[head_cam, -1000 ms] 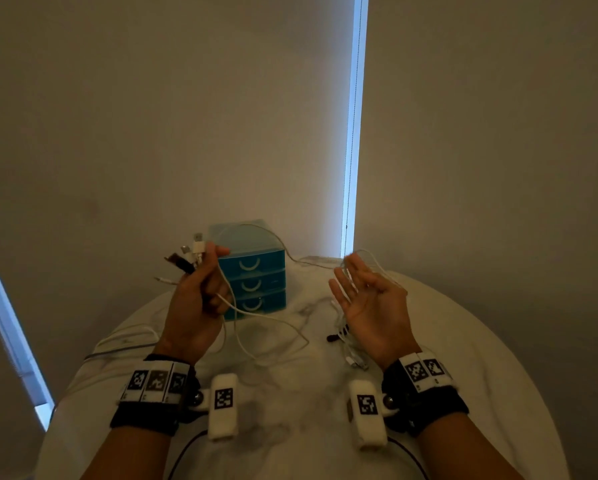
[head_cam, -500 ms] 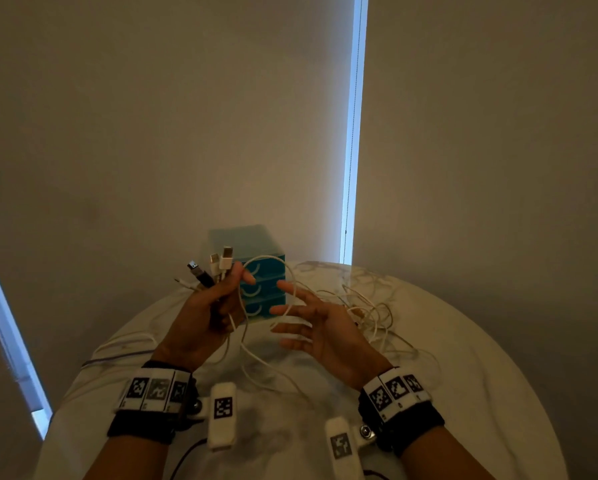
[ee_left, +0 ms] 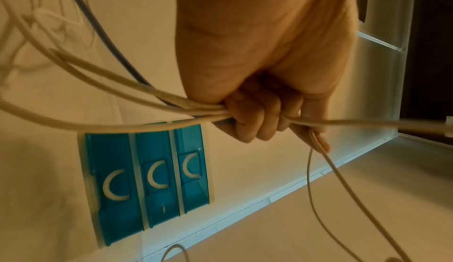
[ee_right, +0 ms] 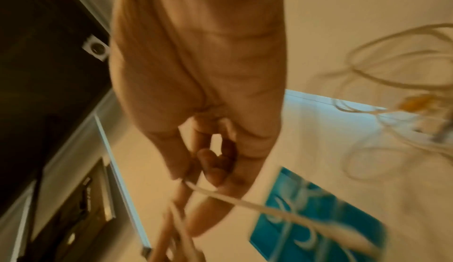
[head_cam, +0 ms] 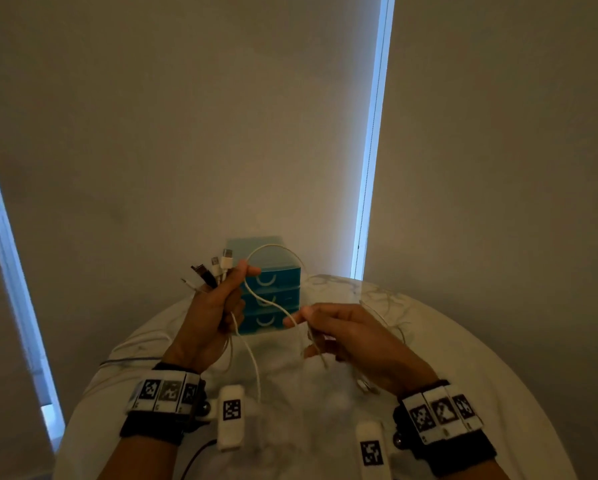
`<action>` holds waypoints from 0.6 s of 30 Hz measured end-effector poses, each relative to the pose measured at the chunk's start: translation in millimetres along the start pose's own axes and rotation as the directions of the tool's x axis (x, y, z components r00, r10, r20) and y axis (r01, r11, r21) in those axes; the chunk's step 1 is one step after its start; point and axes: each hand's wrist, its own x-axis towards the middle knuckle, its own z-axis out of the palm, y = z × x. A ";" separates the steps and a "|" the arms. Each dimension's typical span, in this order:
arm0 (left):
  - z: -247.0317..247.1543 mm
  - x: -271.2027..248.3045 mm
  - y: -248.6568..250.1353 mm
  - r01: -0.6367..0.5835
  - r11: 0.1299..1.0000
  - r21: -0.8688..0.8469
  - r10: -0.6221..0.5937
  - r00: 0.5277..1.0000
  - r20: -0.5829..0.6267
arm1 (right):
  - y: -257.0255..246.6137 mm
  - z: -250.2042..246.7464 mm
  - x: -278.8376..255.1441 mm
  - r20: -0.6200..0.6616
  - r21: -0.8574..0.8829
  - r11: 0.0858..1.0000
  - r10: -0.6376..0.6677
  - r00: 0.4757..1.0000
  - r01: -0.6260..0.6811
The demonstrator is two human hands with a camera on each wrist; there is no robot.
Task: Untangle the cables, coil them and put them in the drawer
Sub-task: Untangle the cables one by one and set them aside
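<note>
My left hand [head_cam: 210,317] fisted round the cable bundle [ee_left: 137,99], right hand [head_cam: 351,336] pinching one white cable [head_cam: 273,304], blue drawer unit [head_cam: 273,299] behind

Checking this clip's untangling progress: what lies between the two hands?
In the head view, one white cable spans from the left hand to the right hand, crossing before the blue drawer unit.

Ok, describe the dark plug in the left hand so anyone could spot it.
Find the teal drawer unit at the table's far edge. In front, the left hand fans out cable ends. The dark plug is the only black tip, left of two white ones.
</note>
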 end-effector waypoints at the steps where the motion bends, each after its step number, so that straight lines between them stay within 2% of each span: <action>1: -0.4 -0.5 1.5 -0.002 1.000 -0.002 0.002 1.000 -0.014 | -7.2 -4.4 -0.8 -0.041 -0.023 1.000 -0.009 0.999 0.008; 4: -2.6 0.8 4.3 -0.013 1.000 0.020 0.014 0.998 -0.065 | -25.0 -30.1 3.1 -0.237 -0.154 0.988 -0.013 0.971 -0.025; 5: -3.9 1.6 4.6 -0.015 1.000 0.017 0.016 0.996 -0.089 | -29.2 -41.8 5.8 -0.333 -0.187 0.981 -0.023 0.943 -0.043; 8: -8.6 3.6 8.8 -0.005 1.000 -0.023 0.002 0.987 -0.159 | -38.5 -83.9 20.8 -0.584 -0.270 0.953 -0.050 0.810 -0.136; 9: -7.9 3.7 10.3 -0.009 0.998 -0.057 -0.001 0.985 -0.171 | -41.6 -99.2 27.7 -0.629 -0.291 0.937 -0.036 0.776 -0.192; 11: -10.9 3.5 16.8 -0.077 0.985 -0.156 0.042 0.975 -0.220 | -52.8 -119.3 50.6 -0.648 -0.426 0.840 -0.023 0.762 -0.337; 13: -14.2 4.0 24.5 -0.193 0.950 -0.246 0.122 0.953 -0.277 | -69.9 -117.7 78.6 -0.587 -0.668 0.602 -0.065 0.807 -0.438; 14: -15.9 4.0 27.8 -0.242 0.928 -0.284 0.156 0.943 -0.295 | -81.6 -103.1 91.4 -0.516 -0.774 0.481 -0.102 0.850 -0.412; 15: -17.7 3.9 30.3 -0.281 0.906 -0.317 0.181 0.933 -0.310 | -91.5 -84.3 105.0 -0.389 -0.852 0.427 -0.132 0.912 -0.302; 16: -19.1 3.2 32.2 -0.312 0.885 -0.345 0.197 0.923 -0.330 | -100.2 -62.3 117.3 -0.200 -0.888 0.443 -0.139 0.970 -0.119; 17: -21.3 2.2 33.1 -0.343 0.865 -0.366 0.210 0.910 -0.357 | -109.2 -36.9 126.2 -0.014 -0.841 0.539 -0.127 0.992 0.057; 18: -23.6 1.2 33.6 -0.374 0.844 -0.384 0.223 0.896 -0.383 | -117.8 -13.6 129.5 0.105 -0.735 0.659 -0.127 0.986 0.163</action>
